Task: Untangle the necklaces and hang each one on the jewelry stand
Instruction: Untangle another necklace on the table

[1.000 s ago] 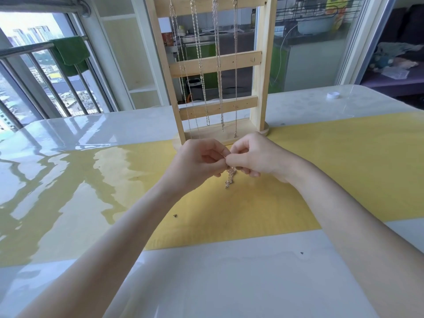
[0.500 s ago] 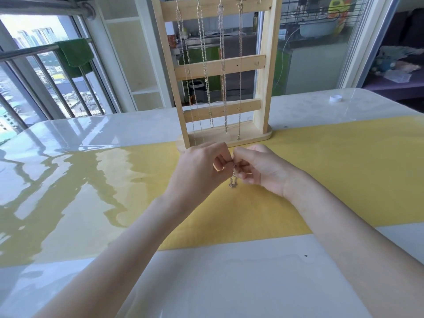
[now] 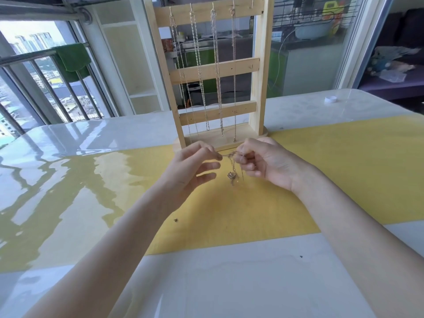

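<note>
- Necklace, a thin tangled chain, hangs between the two hands, above the yellow mat and just in front of the stand's base.
- Left hand pinches one end of the chain between thumb and forefinger; its other fingers are spread loose and point right.
- A short run of chain stretches roughly level from the left pinch to the right hand; from there the rest drops straight down, ending in a small knotted clump with a pendant.
- Right hand is curled round the chain's upper part, fingers folded in, at about the same height as the left.
- Both hands are equally close to the knot, which hangs just below them, a little nearer the right.
- Stand, a wooden frame, rises straight behind the hands, holding four chains hung side by side; a peg at the top right looks free, nearer the right hand.
</note>
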Available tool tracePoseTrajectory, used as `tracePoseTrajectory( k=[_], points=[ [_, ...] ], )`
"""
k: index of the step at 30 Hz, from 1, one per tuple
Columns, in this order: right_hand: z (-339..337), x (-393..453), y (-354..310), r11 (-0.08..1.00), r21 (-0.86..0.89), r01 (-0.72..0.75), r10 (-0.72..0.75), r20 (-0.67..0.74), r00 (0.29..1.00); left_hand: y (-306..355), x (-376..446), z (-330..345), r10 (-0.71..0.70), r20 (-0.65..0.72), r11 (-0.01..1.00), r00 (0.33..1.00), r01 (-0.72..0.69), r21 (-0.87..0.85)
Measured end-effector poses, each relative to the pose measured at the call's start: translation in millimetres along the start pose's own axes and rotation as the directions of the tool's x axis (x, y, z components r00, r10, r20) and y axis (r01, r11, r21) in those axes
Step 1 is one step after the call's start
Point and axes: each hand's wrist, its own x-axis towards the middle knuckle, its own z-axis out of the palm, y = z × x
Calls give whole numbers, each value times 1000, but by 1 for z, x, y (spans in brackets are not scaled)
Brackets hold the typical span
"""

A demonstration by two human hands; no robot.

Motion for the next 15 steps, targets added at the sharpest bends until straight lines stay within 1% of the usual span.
tracePoseTrajectory(
  k=[3,5,7,9,10,13,15],
  points=[
    [1,1,0,999,46,19,-18,-38,999,3,1,0,37,-63,986,997,-47,-161],
    [3,1,1,992,123,42,-35,-58,998,3,2,2,45,-102,977,994,-65,-203],
    [7,2,2,980,188,68,-55,-71,996,-1,3,3,53,-127,988,990,-70,-137],
    [11,4,3,973,210,98,-81,-88,993,-5,3,5,76,-124,996,989,-80,-29],
    [13,4,4,971,216,106,-89,-87,992,-6,2,6,84,-117,996,990,-85,-8],
    [14,3,3,963,245,111,-96,-71,993,-4,2,5,89,-112,992,990,-98,-77],
    [11,2,3,970,213,113,-102,-61,993,-1,3,2,99,-121,985,988,-115,-131]
  ],
)
